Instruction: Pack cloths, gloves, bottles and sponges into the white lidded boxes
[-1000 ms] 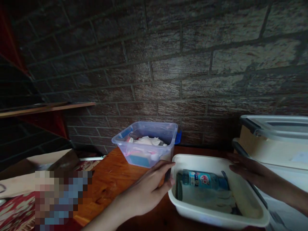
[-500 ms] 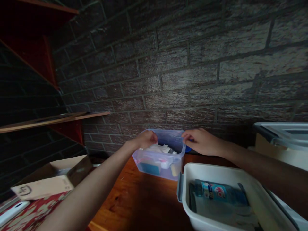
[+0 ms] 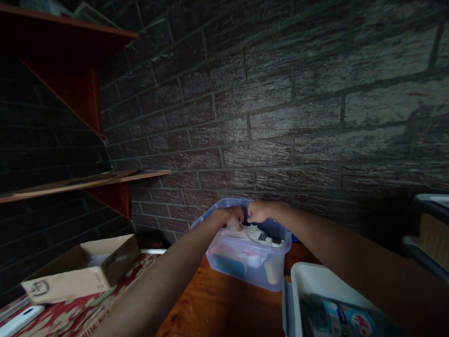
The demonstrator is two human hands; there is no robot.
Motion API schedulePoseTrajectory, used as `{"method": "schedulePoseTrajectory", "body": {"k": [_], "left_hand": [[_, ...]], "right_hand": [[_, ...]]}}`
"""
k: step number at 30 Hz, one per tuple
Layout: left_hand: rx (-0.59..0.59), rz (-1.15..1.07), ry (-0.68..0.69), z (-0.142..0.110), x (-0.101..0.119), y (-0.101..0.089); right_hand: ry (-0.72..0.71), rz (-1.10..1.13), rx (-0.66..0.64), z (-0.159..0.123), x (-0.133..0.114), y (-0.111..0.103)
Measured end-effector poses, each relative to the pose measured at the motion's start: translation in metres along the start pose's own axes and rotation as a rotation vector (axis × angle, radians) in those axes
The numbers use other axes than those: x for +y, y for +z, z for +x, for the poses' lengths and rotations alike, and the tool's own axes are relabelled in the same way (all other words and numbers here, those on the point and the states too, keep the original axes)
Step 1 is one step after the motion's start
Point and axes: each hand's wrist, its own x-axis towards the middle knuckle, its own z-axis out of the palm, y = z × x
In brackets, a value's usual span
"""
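Observation:
A translucent purple plastic bin (image 3: 250, 243) stands against the wall. Both hands are inside its opening, close together. The curled fingers of my left hand (image 3: 233, 217) point down onto white crumpled paper or plastic (image 3: 250, 232) near the top of the contents. My right hand (image 3: 257, 211) is closed, fingertips pinched, just above the same white material; whatever lies in its fingers is hidden. Through the bin's front wall show a blue block-like item (image 3: 229, 264), a white rounded item (image 3: 253, 260) and a pale yellow item (image 3: 271, 271), all blurred.
At the lower right sits a white tub (image 3: 308, 276) holding a blue labelled bottle (image 3: 345, 320). An open cardboard box (image 3: 70, 285) rests on red patterned cloth (image 3: 73, 311) at left. Wooden shelves (image 3: 105, 180) jut from the left wall. Brown wood (image 3: 196, 304) supports the bin.
Both hands have moved inward and down into the bin; the right has left its right rim. The view has shifted, so the white tub sits lower and further right.

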Motion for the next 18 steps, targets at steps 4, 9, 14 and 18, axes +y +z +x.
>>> {"method": "schedulePoseTrajectory", "body": {"k": [4, 9, 14, 18], "left_hand": [[-0.157, 0.051, 0.020, 0.012, -0.002, 0.010], [-0.174, 0.079, 0.044, 0.020, -0.007, 0.016], [-0.186, 0.122, -0.002, 0.020, -0.014, 0.015], [-0.166, 0.129, -0.019, 0.017, -0.014, 0.013]], "right_hand": [[-0.010, 0.019, -0.029, 0.019, -0.001, 0.018], [-0.031, 0.015, -0.045, 0.029, 0.008, 0.041], [0.005, -0.001, -0.096, 0.035, 0.016, 0.043], [-0.003, 0.008, -0.123, 0.034, 0.019, 0.043]]}}
